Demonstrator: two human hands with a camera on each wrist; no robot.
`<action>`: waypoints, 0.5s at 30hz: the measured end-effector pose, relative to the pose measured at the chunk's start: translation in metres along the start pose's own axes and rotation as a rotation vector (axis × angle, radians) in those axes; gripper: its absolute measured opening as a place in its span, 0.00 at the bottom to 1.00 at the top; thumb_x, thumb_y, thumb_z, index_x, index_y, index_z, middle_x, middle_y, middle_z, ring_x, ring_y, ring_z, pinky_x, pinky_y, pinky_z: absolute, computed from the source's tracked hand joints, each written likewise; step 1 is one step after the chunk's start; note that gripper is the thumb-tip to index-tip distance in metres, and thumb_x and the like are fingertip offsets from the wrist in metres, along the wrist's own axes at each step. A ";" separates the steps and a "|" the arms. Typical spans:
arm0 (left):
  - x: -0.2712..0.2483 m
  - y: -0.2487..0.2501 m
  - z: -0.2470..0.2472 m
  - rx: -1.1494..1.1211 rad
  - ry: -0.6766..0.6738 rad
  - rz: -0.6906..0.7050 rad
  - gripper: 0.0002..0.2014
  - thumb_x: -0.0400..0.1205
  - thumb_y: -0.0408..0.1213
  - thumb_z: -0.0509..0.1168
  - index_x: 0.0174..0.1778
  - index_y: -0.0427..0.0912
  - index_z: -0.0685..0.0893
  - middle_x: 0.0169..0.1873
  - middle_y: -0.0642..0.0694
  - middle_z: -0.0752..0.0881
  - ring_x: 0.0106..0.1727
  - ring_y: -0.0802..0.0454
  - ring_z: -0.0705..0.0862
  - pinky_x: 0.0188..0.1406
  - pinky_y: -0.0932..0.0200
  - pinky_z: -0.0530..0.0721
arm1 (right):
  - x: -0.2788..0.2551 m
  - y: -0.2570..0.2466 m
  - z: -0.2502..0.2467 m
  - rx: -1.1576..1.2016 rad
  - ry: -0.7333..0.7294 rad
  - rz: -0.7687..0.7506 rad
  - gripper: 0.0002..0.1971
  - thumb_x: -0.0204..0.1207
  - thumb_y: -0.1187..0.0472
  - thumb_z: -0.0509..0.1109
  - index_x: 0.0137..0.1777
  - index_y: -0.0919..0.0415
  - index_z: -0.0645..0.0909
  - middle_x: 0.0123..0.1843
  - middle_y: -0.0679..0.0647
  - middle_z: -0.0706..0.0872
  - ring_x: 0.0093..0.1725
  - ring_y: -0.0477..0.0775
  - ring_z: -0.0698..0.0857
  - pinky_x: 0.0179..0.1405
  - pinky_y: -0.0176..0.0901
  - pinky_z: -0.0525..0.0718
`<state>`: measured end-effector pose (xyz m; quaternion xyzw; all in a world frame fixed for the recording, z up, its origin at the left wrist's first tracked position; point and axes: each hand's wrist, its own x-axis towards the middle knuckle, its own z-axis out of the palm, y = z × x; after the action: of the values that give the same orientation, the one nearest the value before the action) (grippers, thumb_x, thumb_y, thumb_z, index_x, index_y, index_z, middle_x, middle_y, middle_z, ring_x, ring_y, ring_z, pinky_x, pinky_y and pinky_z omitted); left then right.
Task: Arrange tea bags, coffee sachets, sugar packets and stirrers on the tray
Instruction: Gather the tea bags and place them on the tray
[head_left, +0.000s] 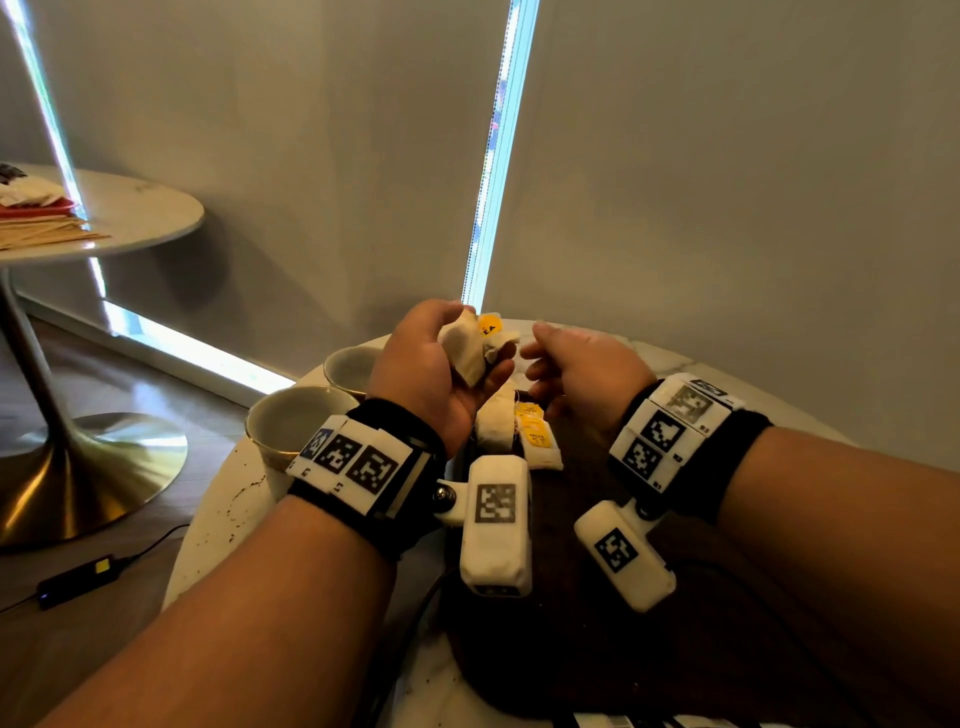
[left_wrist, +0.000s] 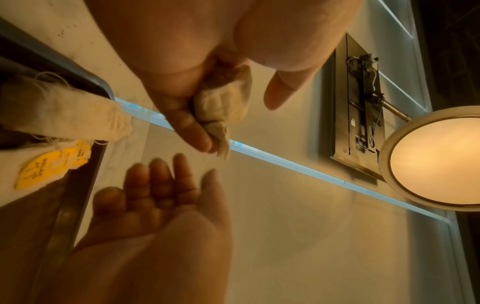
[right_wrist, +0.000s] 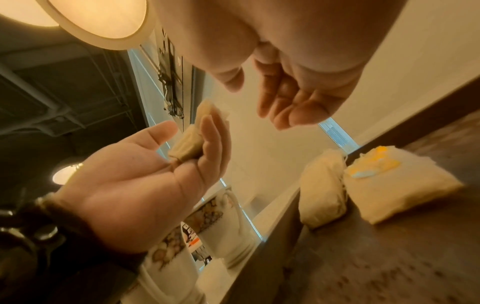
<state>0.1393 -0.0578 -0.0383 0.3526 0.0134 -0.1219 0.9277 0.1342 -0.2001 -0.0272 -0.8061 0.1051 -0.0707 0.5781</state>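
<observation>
A cream tea bag with a yellow tag sits in the left hand, whose fingers curl round it, palm up; its long axis runs from the palm out toward the fingertips, tag at the far end. The right hand hovers just beside it, fingers loosely bent and holding nothing. Below and between the two hands, the dark tray holds more tea bags lying flat at its far edge, yellow tags on top; one leans over the rim. Left of the left hand stand two mugs on the marble table. Farther left, a second round table carries stirrers.
</observation>
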 end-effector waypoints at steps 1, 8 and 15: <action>-0.001 -0.001 0.000 0.020 -0.013 -0.005 0.17 0.85 0.40 0.64 0.67 0.35 0.81 0.51 0.34 0.87 0.44 0.41 0.89 0.41 0.53 0.90 | -0.001 -0.002 -0.001 0.056 -0.004 0.003 0.18 0.86 0.46 0.63 0.48 0.61 0.83 0.39 0.55 0.82 0.38 0.55 0.79 0.32 0.44 0.76; -0.004 -0.004 0.001 0.138 -0.053 0.014 0.13 0.86 0.35 0.63 0.66 0.38 0.82 0.60 0.31 0.84 0.47 0.41 0.88 0.37 0.56 0.90 | -0.002 0.007 0.003 0.087 -0.038 -0.158 0.07 0.76 0.55 0.77 0.45 0.58 0.85 0.40 0.59 0.90 0.40 0.59 0.85 0.33 0.48 0.79; 0.003 -0.006 -0.002 0.160 -0.029 -0.003 0.14 0.87 0.34 0.63 0.69 0.40 0.81 0.66 0.31 0.81 0.57 0.36 0.88 0.33 0.55 0.90 | -0.004 0.003 0.000 0.036 0.013 -0.182 0.02 0.77 0.62 0.75 0.44 0.56 0.85 0.47 0.63 0.91 0.42 0.57 0.88 0.33 0.45 0.82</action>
<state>0.1408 -0.0617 -0.0443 0.4236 -0.0094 -0.1294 0.8965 0.1297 -0.2005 -0.0303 -0.8013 0.0341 -0.1301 0.5829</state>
